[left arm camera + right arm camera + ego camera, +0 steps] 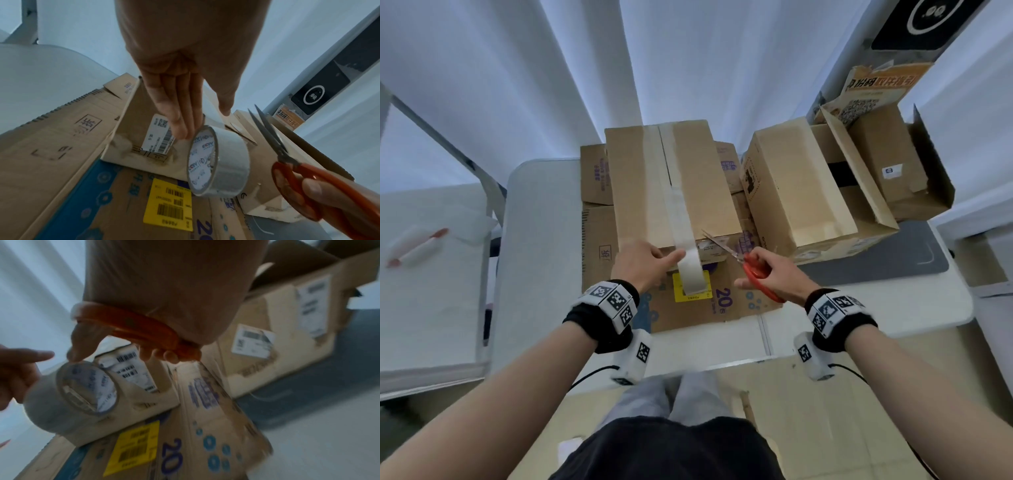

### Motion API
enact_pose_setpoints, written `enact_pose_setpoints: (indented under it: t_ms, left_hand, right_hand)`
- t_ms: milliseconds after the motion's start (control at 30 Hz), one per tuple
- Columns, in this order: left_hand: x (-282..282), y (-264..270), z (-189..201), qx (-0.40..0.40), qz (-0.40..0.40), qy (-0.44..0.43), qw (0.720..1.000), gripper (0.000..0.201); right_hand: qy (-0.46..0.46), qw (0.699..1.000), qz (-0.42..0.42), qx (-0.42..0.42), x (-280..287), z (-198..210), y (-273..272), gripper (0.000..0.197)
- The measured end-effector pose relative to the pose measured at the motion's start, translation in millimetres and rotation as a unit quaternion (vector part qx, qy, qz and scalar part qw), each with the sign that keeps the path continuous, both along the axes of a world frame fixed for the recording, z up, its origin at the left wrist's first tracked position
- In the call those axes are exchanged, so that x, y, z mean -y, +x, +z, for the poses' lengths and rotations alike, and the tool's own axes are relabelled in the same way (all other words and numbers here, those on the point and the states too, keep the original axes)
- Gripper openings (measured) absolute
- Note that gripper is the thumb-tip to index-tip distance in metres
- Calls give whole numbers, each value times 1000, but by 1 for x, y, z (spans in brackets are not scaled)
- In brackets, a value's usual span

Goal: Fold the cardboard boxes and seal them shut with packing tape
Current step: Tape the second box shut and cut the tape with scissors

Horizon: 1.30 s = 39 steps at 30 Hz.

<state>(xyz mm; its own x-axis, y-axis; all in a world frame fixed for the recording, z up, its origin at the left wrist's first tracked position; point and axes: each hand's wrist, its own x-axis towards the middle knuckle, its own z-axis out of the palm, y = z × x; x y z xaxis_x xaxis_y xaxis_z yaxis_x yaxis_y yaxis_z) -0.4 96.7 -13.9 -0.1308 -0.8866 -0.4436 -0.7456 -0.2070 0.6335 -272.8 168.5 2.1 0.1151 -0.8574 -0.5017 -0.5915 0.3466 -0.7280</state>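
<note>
A closed cardboard box stands mid-table on flattened cartons. A strip of clear tape runs down its top seam to the tape roll, which hangs at the box's near edge. My left hand is beside the roll, and its straight fingers touch the roll's rim with the thumb spread apart. My right hand grips red-handled scissors. Their blades are parted just right of the tape. The right wrist view is blurred and shows the scissors handle and the roll.
An open box lies to the right on a grey mat, with another open box behind it. Flattened printed cartons cover the white table. A side table at left holds a red-and-white object. White curtains hang behind.
</note>
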Motion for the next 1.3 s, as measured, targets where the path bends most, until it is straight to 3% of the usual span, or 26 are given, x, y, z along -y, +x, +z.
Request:
enact_pose_setpoints:
  t_ms: [100,200,267,300,367,467,533,733,900,1100,1300]
  left_hand:
    - [-8,0,-14,-22,21,130,991,84]
    - [-17,-4,-22,-155,80,208,963,73]
    - [-19,-8,-29,-229,153,230,933,87]
    - [-20,-11,-30,-257,182,236,919,86]
    - [-22,-18,-29,-284,218,234,904,65]
    - [-28,-27,-26,-286,225,226,904,44]
    - [-30,-29,-26,-289,224,224,903,39]
    - [-33,-33,-13,-283,226,203,910,50]
    - [-34,-33,-1,-297,239,199,903,49]
    - [-33,-29,6,-317,243,200,895,39]
    - [-35,-30,7,-318,246,201,893,44]
  right_hand:
    - [30,996,76,-30,26,11,-1,42]
    - [43,989,126,-59,45,17,-3,43]
    - [52,985,145,-80,55,20,-4,46]
    - [57,983,152,-87,59,21,-6,47]
    - [66,981,163,-84,65,22,-10,53]
    - [73,976,179,-97,73,26,-14,65]
    - [89,971,193,-111,76,28,-18,60]
    - [141,952,232,-139,83,29,-29,67]
    - [175,946,237,-133,100,25,-26,89]
    - [217,943,226,-112,117,28,-13,70]
    - [253,933,232,-104,128,35,2,79]
